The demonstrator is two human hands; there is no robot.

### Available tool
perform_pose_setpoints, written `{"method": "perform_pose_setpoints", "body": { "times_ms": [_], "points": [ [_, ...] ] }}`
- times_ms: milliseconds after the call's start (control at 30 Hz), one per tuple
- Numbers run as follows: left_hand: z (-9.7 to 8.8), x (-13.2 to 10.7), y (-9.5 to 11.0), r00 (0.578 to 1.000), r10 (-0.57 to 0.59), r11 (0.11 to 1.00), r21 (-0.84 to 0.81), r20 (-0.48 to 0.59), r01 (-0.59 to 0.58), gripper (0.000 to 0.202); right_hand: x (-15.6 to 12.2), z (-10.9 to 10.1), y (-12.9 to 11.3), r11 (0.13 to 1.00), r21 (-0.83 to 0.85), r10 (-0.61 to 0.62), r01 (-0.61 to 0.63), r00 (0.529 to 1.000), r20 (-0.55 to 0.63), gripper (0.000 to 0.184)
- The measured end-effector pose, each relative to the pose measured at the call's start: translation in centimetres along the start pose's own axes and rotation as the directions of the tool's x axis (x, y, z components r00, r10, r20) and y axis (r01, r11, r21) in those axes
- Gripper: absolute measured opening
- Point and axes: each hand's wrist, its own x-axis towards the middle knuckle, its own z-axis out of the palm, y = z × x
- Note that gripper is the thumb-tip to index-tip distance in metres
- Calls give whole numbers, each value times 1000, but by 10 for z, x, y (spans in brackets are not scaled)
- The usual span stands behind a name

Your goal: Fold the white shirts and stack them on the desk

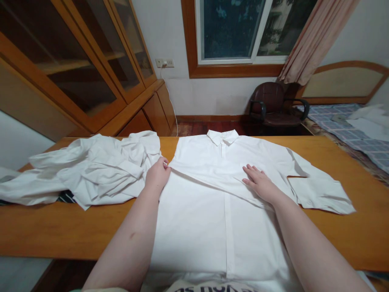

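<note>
A white collared shirt [194, 227] lies spread on the wooden table, its collar at the far edge and its button strip running down the middle. A layer of its cloth lies slantwise across the chest. My left hand [158, 173] is closed, pinching this layer's edge at the shirt's left side. Flat on the layer, right of the button strip, rests my right hand [258, 182], open with fingers spread. One sleeve [325, 192] stretches out to the right, bent. The shirt's lower end drops toward my body.
A heap of crumpled white clothes [106, 166] lies on the table [75, 231], left of the shirt. Beyond stand a glass-doored cabinet [127, 101] and a brown armchair [270, 103]. A bed [349, 117] with white cloth on it is at the right.
</note>
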Motion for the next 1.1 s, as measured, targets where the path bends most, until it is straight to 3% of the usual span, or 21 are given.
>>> {"method": "perform_pose_setpoints", "body": {
  "times_ms": [267, 400, 500, 800, 933, 1033, 1100],
  "points": [
    [3, 6, -7, 995, -75, 997, -11, 64, 76, 26, 0, -7, 5, 993, -89, 75, -73, 997, 14, 64],
    [1, 5, -14, 992, 19, 991, -137, 127, -1, 39, -1, -8, 3, 988, -126, 95, -93, 995, 11, 65],
    [-1, 2, -15, 983, 68, 970, -242, 170, -25, 35, -1, -7, 0, 985, -138, 101, -101, 995, -9, 64],
    [6, 9, -8, 988, -109, 976, -179, 106, 127, 25, 1, -7, 2, 990, -98, 84, -100, 985, -150, 54],
    [10, 10, -12, 989, -102, 981, -153, 104, 117, 27, 3, -16, 4, 972, -18, 225, -234, 952, -207, 37],
    [10, 10, -12, 990, -44, 996, -76, 131, 54, 35, 3, -20, 2, 929, -1, 365, -370, 916, -165, 35],
    [10, 9, -10, 990, 5, 999, -53, 141, 3, 39, 2, -22, 0, 917, -8, 393, -399, 906, -157, 36]
  ]
}}
